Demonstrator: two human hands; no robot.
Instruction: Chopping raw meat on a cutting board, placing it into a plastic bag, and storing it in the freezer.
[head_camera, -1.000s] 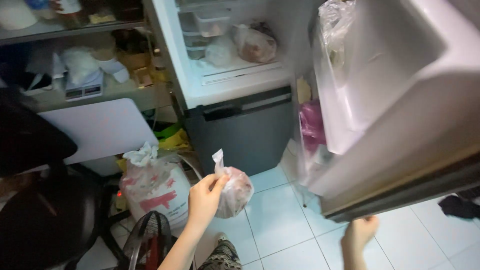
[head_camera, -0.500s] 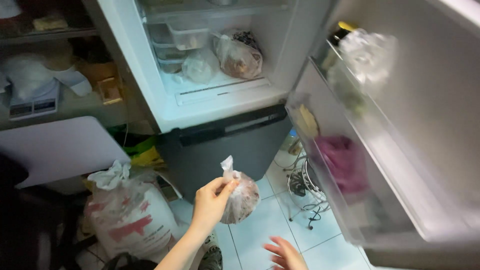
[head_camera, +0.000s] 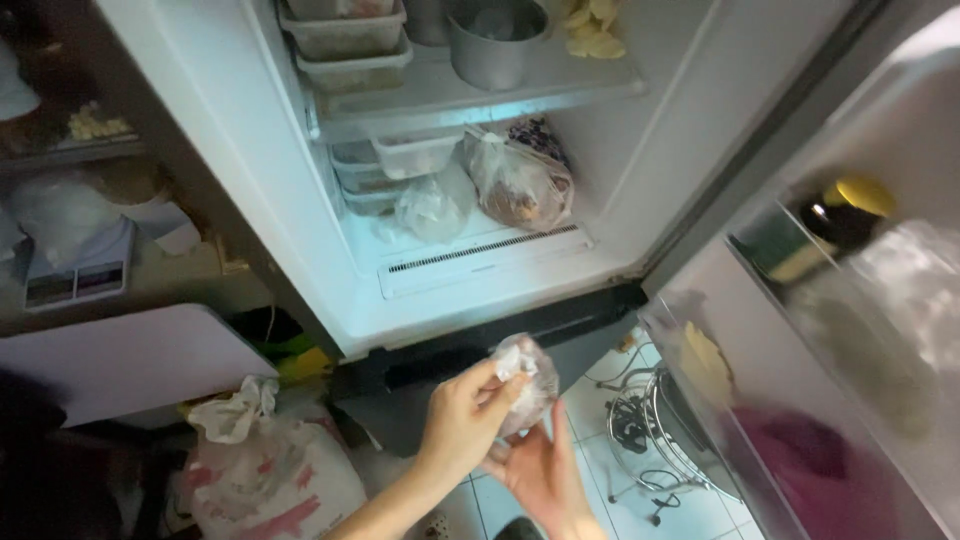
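My left hand (head_camera: 462, 425) pinches the knotted top of a small clear plastic bag (head_camera: 532, 378) with reddish contents. My right hand (head_camera: 545, 478) comes up from below and cups the bag's underside. Both hands hold it in front of the lower edge of an open white fridge (head_camera: 300, 250). On the fridge's bottom shelf lie two other tied plastic bags (head_camera: 515, 185), just above and behind the held bag.
Clear lidded containers (head_camera: 345, 40) and a metal pot (head_camera: 492, 40) stand on the fridge shelves. The open door (head_camera: 800, 400) at the right holds a bottle (head_camera: 840, 215) and a pink item. A white sack with red print (head_camera: 265, 470) and a wire rack (head_camera: 650, 420) sit on the tiled floor.
The view has tilted up and closer to the fridge. The bag has risen toward the fridge's lower edge, and my right hand has come up from low down to the bag's underside.
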